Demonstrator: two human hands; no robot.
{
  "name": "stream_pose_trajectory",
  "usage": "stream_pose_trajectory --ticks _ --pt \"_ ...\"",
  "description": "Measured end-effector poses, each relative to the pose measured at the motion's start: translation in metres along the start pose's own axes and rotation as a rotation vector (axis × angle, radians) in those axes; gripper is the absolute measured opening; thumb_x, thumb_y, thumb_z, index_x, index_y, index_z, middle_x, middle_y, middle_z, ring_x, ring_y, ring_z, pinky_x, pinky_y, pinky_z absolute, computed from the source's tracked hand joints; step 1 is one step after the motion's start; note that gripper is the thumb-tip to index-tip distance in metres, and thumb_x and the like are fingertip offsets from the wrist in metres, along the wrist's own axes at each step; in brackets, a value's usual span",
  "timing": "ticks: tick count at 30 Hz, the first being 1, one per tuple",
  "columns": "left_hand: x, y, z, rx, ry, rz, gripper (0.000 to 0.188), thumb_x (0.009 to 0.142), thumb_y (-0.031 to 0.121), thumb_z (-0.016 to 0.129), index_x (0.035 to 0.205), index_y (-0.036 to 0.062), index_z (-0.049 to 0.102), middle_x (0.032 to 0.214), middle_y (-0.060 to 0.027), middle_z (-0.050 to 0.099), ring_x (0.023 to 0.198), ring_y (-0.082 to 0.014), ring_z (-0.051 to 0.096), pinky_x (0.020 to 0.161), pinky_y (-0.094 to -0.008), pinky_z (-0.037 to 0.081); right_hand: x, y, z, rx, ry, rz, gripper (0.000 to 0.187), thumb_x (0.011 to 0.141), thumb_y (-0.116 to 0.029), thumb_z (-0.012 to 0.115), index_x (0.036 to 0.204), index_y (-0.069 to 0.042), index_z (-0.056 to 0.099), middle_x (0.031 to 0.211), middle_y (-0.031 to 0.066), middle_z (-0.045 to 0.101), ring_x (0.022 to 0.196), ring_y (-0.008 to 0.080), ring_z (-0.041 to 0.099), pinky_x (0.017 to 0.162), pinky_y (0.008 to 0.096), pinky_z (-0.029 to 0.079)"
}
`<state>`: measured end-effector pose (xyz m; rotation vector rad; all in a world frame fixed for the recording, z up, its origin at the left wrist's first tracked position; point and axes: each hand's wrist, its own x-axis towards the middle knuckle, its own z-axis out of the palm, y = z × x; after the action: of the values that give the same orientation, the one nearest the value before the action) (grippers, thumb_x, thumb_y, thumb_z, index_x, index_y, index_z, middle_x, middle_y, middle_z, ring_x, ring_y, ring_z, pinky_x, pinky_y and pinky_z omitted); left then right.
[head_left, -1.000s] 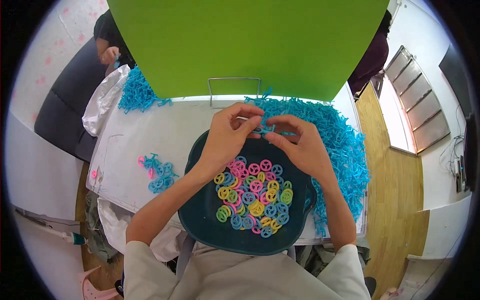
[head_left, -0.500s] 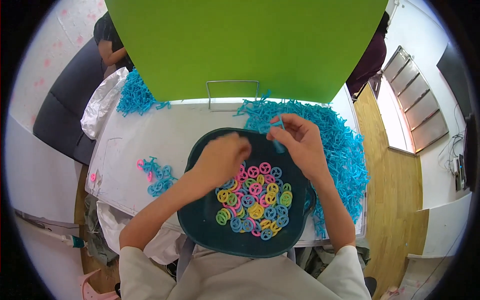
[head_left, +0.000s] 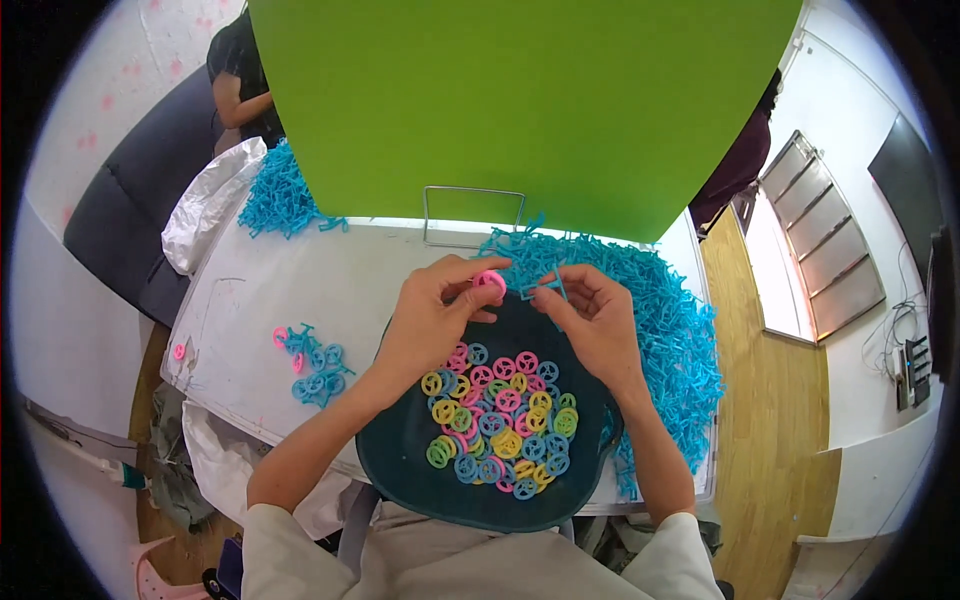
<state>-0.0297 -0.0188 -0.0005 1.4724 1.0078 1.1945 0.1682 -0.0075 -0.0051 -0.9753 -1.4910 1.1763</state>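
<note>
Between the thumb and fingers of my left hand (head_left: 437, 307) is a small pink plastic wheel (head_left: 490, 284) with spokes. My right hand (head_left: 595, 315) pinches a blue branched plastic piece (head_left: 557, 287), one end of which points toward the wheel. A narrow gap seems to part the two. Both hands are above the far side of a dark green basin (head_left: 400, 480) on my lap. Inside the basin lie many loose wheels (head_left: 507, 400) in pink, yellow, blue and green.
A large heap of blue plastic pieces (head_left: 665, 345) covers the table's right side; a smaller heap (head_left: 280, 190) lies far left. Several joined pieces and wheels (head_left: 318, 375) rest left of the basin. A green panel (head_left: 520, 110) with a wire stand (head_left: 474, 243) rises behind. Another person (head_left: 240, 90) is beyond it.
My left hand has risen from over the wheels and now shows a pink wheel in its fingers. My right hand still holds the blue piece, now lower and closer to the left.
</note>
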Motion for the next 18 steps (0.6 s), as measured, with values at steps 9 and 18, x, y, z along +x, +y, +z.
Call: stream_pose_trajectory --ticks 9,18 --pt "0.001 0.009 0.008 -0.105 -0.015 -0.125 0.016 0.089 0.005 0.064 0.102 -0.0029 0.061 0.092 -0.0083 0.062 0.084 -0.0158 0.066 0.070 -0.0264 0.057 -0.004 0.000 0.003 0.005 -0.074 0.029 0.022 0.087 -0.002 0.066 0.106 0.002 0.056 0.102 0.0098 0.066 0.090 0.0144 0.066 0.081 0.0249 0.054" --pt "0.002 0.000 0.018 -0.045 0.070 -0.056 0.008 0.089 0.001 0.059 0.087 -0.0016 0.052 0.079 -0.0094 0.064 0.071 -0.0149 0.064 0.064 -0.0278 0.054 -0.004 0.006 0.003 0.012 -0.075 0.023 0.024 0.088 -0.002 0.065 0.110 0.002 0.056 0.098 0.0089 0.066 0.089 0.0136 0.066 0.079 0.0247 0.054"
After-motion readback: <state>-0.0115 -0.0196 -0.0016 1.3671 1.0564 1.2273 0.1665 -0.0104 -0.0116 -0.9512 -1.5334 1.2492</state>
